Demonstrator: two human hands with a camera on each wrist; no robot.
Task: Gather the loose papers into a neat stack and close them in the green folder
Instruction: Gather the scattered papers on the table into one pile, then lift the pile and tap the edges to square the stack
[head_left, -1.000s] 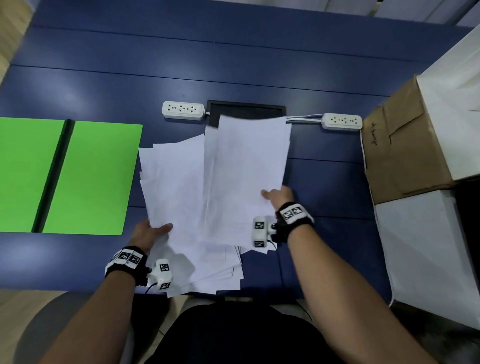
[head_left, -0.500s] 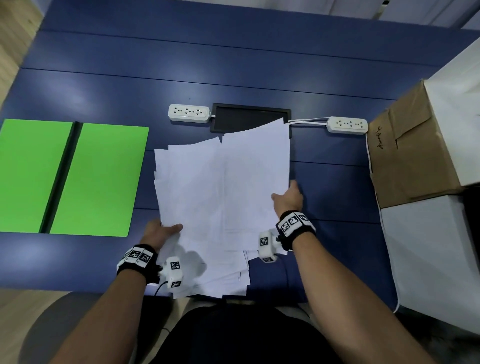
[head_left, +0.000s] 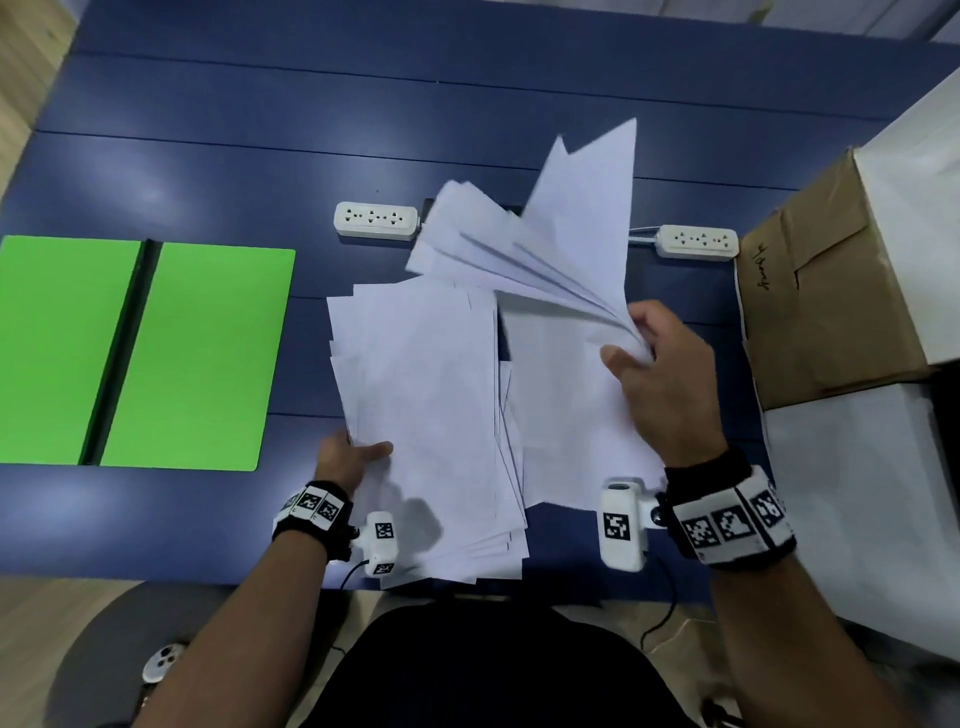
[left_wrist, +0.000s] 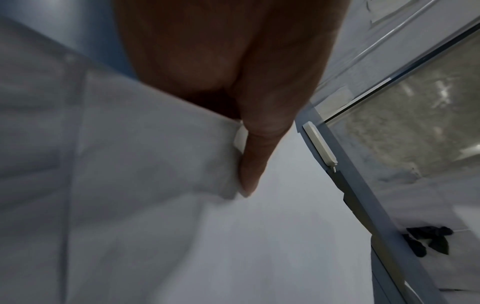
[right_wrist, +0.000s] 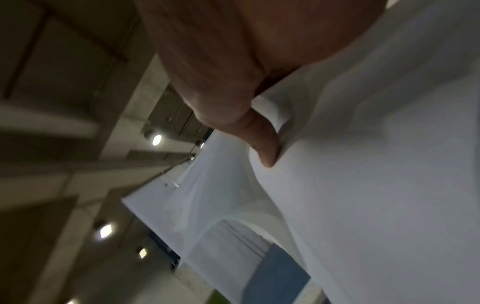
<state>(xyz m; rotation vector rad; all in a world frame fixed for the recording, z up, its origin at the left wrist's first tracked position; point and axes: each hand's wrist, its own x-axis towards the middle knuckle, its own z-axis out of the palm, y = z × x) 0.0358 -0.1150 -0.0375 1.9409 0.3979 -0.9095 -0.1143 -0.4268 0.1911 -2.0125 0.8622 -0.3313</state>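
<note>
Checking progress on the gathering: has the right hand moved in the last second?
Yes. The right hand has risen and shifted right, toward the cardboard box, lifting fanned papers.

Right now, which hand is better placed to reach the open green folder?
Left hand: it holds the white paper pile right beside the open green folder; the right hand is farther away.

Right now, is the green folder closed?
No, the green folder lies open flat on the blue table, both covers showing with the dark spine between them and no papers on it.
</note>
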